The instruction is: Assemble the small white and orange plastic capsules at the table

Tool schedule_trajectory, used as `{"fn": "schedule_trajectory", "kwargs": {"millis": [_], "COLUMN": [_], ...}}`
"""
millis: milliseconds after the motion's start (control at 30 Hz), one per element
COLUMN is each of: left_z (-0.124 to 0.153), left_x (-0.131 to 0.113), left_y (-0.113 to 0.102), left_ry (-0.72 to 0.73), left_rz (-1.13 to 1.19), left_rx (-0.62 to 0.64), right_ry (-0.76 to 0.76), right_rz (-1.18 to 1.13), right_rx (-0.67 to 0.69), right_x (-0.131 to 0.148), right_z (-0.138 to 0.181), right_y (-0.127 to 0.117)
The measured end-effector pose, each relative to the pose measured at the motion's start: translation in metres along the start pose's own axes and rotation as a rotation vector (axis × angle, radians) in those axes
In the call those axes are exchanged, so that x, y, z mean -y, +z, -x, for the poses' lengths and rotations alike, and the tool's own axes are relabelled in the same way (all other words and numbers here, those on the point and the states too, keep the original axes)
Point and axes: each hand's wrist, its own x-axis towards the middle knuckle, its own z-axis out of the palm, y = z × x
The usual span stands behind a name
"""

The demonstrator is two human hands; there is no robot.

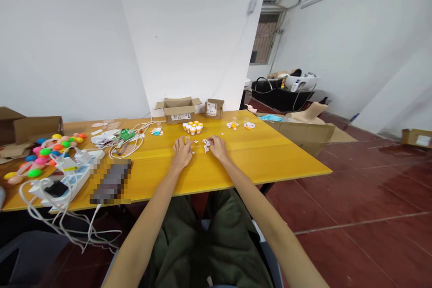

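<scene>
My left hand [183, 151] rests on the yellow table [270, 155], its fingers curled beside a small clear cup [187, 138]. What those fingers hold, if anything, is too small to make out. To its right, my right hand [218, 146] has its fingertips closed at a little pile of small white pieces [206, 146] with dark marks. A few more white bits lie between the hands. Just beyond them stands a cluster of small white cups with orange tops [193, 128].
Two cardboard boxes [179, 110] stand against the wall. Small orange and white parts [233, 125] lie at the back right. A white power strip [81, 175] with cables, a phone [112, 181] and colourful plastic eggs [43, 152] occupy the left side.
</scene>
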Motion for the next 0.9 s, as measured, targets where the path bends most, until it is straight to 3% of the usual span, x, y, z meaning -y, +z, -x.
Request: {"fn": "schedule_trajectory", "kwargs": {"millis": [200, 400, 533, 633, 767, 900], "left_z": [0.004, 0.009, 0.008, 0.006, 0.003, 0.002], "left_x": [-0.002, -0.013, -0.014, -0.012, -0.008, -0.006], "left_y": [-0.003, -0.01, -0.014, -0.016, -0.019, -0.02], "left_ry": [0.154, 0.33, 0.234, 0.092, -0.058, -0.13], "left_rz": [-0.024, -0.005, 0.008, 0.039, 0.105, 0.149], "left_rx": [-0.028, 0.062, -0.002, -0.086, -0.15, -0.169], "right_ry": [-0.013, 0.004, -0.014, -0.139, -0.278, -0.27], "right_rz": [0.014, 0.082, 0.136, 0.153, 0.188, 0.255], "right_rx": [0.006, 0.019, -0.019, -0.044, 0.007, 0.065], "right_x": [0.0, 0.005, 0.005, 0.004, 0.005, 0.007], "right_z": [0.0, 0.003, 0.003, 0.005, 0.014, 0.019], "right_y": [-0.001, -0.004, -0.009, -0.011, -0.012, -0.014]}}
